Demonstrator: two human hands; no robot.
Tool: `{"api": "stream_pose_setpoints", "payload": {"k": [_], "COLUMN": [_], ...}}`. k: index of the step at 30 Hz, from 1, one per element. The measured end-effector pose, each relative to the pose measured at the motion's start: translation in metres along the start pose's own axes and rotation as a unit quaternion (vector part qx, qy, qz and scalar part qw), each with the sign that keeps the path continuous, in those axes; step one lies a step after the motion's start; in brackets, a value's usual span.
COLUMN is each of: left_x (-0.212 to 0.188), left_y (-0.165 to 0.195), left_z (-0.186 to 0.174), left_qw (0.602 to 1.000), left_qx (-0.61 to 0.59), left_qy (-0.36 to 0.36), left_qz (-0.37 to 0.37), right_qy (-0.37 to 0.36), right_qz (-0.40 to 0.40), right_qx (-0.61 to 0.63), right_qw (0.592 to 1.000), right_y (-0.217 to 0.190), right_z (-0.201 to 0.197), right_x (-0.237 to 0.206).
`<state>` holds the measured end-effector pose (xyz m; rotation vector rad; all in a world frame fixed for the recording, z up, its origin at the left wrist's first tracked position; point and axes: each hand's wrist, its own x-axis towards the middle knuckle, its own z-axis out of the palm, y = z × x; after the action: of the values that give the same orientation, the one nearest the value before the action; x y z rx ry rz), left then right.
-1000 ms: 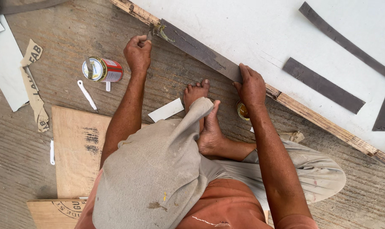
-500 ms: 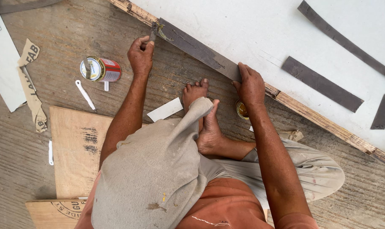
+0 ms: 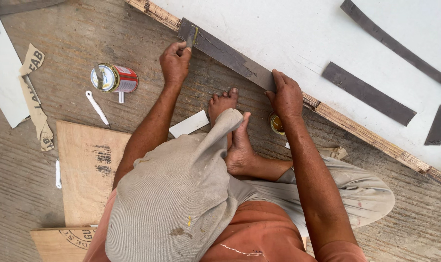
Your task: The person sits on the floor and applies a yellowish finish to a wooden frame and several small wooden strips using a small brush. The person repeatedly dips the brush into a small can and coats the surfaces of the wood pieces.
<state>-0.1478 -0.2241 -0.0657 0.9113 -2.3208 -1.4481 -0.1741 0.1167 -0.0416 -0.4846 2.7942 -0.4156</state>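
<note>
Strip (image 3: 227, 53) of dark laminate along the white board's (image 3: 298, 34) edge, our left hand (image 3: 175, 62) pinching its upper end beside a small tool, our right hand (image 3: 287, 94) pressing flat on its lower end, tin (image 3: 114, 78) lying left on the floor.

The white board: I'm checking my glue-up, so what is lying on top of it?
On the white board, three loose dark strips lie apart; a fourth runs along its near edge under both hands. Any glue beneath is covered.
</note>
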Motion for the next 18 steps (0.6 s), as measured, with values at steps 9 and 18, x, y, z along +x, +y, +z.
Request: {"api": "stream_pose_setpoints", "payload": {"k": [9,18], "left_x": [-0.044,-0.094], "left_y": [0.001,0.023], "left_z": [0.039,0.061], "left_qw": [0.988,0.970], "left_qx": [0.112,0.089], "left_qy": [-0.062,-0.155], "left_qz": [0.088,0.162], "right_qy": [0.004,0.012], "right_qz": [-0.006,-0.011], "right_qx": [0.005,0.019], "right_qw": [1.000,1.000], "right_y": [-0.012,-0.035], "right_z": [-0.001,-0.019], "right_x": [0.004,0.008]}}
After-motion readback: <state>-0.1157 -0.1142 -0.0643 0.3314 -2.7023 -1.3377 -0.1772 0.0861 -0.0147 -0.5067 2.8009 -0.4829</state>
